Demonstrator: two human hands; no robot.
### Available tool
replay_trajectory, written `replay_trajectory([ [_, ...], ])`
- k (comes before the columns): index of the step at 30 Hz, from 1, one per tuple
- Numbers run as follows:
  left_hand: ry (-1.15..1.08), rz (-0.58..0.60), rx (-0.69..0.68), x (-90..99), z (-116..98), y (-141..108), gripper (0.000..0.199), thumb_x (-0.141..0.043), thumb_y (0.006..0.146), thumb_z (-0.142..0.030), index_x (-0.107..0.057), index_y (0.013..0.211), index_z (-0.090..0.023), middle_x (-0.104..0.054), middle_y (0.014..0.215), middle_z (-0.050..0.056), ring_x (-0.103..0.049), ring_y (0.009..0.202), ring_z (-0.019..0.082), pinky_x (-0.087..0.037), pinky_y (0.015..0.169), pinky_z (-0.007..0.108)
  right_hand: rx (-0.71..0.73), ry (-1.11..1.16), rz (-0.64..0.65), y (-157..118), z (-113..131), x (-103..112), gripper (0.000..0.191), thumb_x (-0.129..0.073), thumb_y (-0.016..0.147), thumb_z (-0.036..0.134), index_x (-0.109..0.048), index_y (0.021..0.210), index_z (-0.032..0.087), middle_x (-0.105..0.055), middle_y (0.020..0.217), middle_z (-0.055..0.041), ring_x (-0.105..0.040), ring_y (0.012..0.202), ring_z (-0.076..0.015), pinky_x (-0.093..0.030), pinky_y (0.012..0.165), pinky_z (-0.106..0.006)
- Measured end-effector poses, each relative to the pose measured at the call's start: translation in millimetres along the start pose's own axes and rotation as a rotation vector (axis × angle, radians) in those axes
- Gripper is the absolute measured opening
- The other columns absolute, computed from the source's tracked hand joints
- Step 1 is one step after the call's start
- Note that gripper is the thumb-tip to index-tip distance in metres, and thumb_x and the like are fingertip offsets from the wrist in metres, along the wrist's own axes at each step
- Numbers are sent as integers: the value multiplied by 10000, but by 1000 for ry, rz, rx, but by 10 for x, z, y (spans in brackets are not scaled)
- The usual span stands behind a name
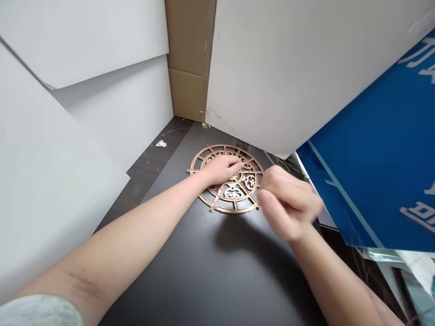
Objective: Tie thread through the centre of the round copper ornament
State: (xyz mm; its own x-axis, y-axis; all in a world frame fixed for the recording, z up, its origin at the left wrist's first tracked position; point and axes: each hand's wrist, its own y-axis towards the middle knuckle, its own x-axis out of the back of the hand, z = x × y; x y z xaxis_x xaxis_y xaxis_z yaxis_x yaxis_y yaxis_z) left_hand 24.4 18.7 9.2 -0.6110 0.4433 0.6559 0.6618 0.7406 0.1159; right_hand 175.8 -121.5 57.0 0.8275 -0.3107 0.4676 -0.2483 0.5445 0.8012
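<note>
A round openwork ornament, copper-gold with scroll patterns and small tabs round its rim, lies flat on a dark grey board. Over its upper middle rests my left hand, fingers curled together and pointing right; anything beneath the fingertips is hidden. My right hand is raised at the ornament's right edge, closed with thumb against bent fingers and slightly blurred. Whatever it may pinch is too small or hidden to make out. Its shadow falls on the board below the ornament.
White panels lean at the left, and another white panel stands behind. A brown cardboard piece fills the corner between them. On the right is a blue board with white lettering. A small pale scrap lies at the left.
</note>
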Motion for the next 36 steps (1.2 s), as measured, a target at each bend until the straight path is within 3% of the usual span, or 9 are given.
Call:
replay_trajectory([
  [3, 14, 1, 10, -1, 5, 5, 606, -378, 1009, -628, -649, 884, -102, -641, 871, 29, -488, 787, 37, -290, 737, 176, -1, -138, -63, -77, -341, -88, 338, -612, 928, 200, -480, 625, 128, -454, 577, -8, -375, 572, -43, -309, 582, -261],
  [5, 14, -4, 22, -2, 9, 6, 611, -382, 1007, -638, -665, 899, -108, -650, 882, 31, -494, 786, 41, -302, 737, 177, -44, -267, -85, -135, -539, -135, 304, -601, 942, 234, -539, 660, 136, -505, 609, -15, -422, 601, -52, -342, 609, -261],
  [7, 5, -9, 19, -4, 14, 8, 597, -392, 1008, -629, -697, 953, -118, -673, 946, 35, -521, 816, 47, -323, 752, 174, -81, -388, -112, -190, -681, -170, 204, -603, 952, 306, -656, 822, 158, -653, 807, -49, -578, 795, -98, -451, 767, -286],
  [9, -14, -9, 13, -4, 20, 12, 573, -395, 1015, -605, -717, 1019, -130, -689, 1032, 34, -558, 876, 53, -351, 787, 167, -165, -442, -109, -236, -781, -203, 253, -604, 956, 401, -695, 1038, 179, -697, 1077, -86, -627, 1066, -164, -489, 970, -357],
  [12, -23, -8, 27, 3, 23, 21, 532, -397, 1024, -571, -728, 1073, -157, -693, 1101, 17, -591, 964, 55, -369, 838, 158, -386, -372, -82, -286, -901, -258, 443, -581, 961, 520, -650, 1229, 174, -655, 1253, -119, -596, 1214, -196, -487, 1071, -395],
  [17, 9, -6, 48, 13, 25, 28, 530, -409, 1020, -576, -747, 1096, -174, -696, 1118, 16, -598, 991, 59, -375, 834, 158, -696, -69, 28, -311, -993, -297, 608, -553, 944, 678, -631, 1303, 193, -698, 1174, -84, -671, 1025, -137, -534, 915, -297],
  [23, -23, -2, 47, 9, 21, 21, 442, -481, 986, -475, -763, 1149, -175, -705, 1115, 18, -595, 956, 53, -400, 829, 144, -604, -111, 112, -263, -917, -277, 459, -578, 959, 611, -703, 1177, 227, -734, 1059, -27, -680, 959, -107, -492, 881, -254],
  [27, -26, 12, 51, 11, 19, 17, 439, -494, 977, -492, -769, 1113, -177, -706, 1086, 6, -598, 957, 41, -386, 809, 127, -634, -62, 77, -265, -927, -286, 436, -559, 972, 566, -719, 1120, 188, -734, 993, -42, -653, 864, -97, -487, 822, -243],
  [36, -76, 45, 71, -4, 95, 39, 504, -500, 969, -578, -743, 1086, -153, -699, 998, 17, -605, 848, 26, -411, 768, 128, -648, -29, 25, -289, -970, -301, 413, -555, 967, 548, -709, 1040, 171, -723, 1027, -42, -623, 882, -93, -479, 840, -241],
])
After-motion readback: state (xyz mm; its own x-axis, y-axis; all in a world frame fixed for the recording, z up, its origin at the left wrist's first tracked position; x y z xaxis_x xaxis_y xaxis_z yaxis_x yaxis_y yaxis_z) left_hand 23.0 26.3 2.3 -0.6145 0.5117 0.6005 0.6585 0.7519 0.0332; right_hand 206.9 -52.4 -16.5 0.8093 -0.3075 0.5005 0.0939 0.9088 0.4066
